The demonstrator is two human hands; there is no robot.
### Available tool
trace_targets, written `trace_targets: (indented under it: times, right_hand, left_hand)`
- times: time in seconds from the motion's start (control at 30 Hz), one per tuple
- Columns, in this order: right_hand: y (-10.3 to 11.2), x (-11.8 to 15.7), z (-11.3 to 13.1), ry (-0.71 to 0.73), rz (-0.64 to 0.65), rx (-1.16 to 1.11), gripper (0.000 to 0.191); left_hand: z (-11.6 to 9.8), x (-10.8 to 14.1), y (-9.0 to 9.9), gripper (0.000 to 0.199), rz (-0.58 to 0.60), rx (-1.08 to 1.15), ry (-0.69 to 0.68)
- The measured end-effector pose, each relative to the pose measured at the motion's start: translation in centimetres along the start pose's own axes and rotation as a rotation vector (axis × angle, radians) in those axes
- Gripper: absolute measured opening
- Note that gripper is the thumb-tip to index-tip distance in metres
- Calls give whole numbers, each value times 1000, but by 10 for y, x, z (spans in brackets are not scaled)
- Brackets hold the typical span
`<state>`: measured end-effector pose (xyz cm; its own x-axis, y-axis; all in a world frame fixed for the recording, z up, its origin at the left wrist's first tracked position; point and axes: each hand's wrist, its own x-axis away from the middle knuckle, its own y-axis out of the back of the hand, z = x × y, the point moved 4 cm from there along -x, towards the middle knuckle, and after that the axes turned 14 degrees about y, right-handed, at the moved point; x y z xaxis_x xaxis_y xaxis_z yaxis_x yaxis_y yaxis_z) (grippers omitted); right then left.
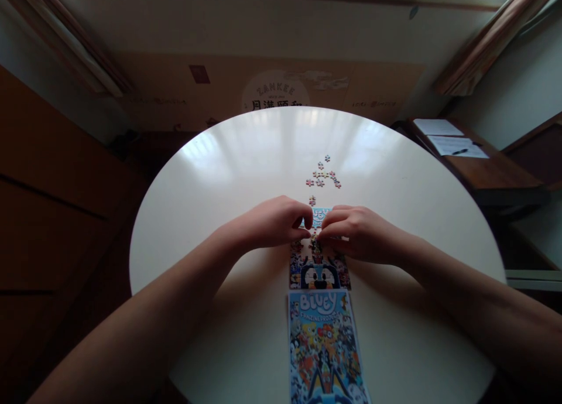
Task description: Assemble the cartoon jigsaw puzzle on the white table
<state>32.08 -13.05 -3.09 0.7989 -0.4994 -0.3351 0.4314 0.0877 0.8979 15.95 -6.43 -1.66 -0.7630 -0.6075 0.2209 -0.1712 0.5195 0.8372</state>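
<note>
A partly assembled jigsaw puzzle (320, 277) lies on the white round table, its top strip in light blue and its lower part showing a dark blue cartoon dog face. My left hand (281, 221) rests at its upper left, index finger and thumb curled with a small gap between them. From the other side, my right hand (357, 231) reaches over the puzzle with its fingertips pinched at a small puzzle piece (314, 238) near the middle gap. The fingers partly cover that piece and the puzzle's right side. Below lies a "Bluey Fanzine Project" picture sheet (325, 345).
Several loose puzzle pieces (324, 174) are scattered beyond the puzzle, with one piece (312, 200) close to its top edge. The white table (211, 175) has a curved rim. A wooden side desk (492, 170) at right bears papers (456, 146) and a pen.
</note>
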Motion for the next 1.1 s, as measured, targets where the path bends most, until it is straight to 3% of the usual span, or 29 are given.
trace_targets:
  times: [0.47, 0.8, 1.1]
  right_hand:
    - [7, 2, 1, -6, -3, 6, 12]
    - [8, 3, 4, 58, 111, -38, 12]
    - [7, 1, 3, 82, 117, -40, 16]
  left_hand:
    - [-6, -3, -6, 11, -75, -33, -19]
    - [-5, -4, -10, 15, -124, -87, 23]
    - [-7, -4, -10, 15, -126, -129, 38]
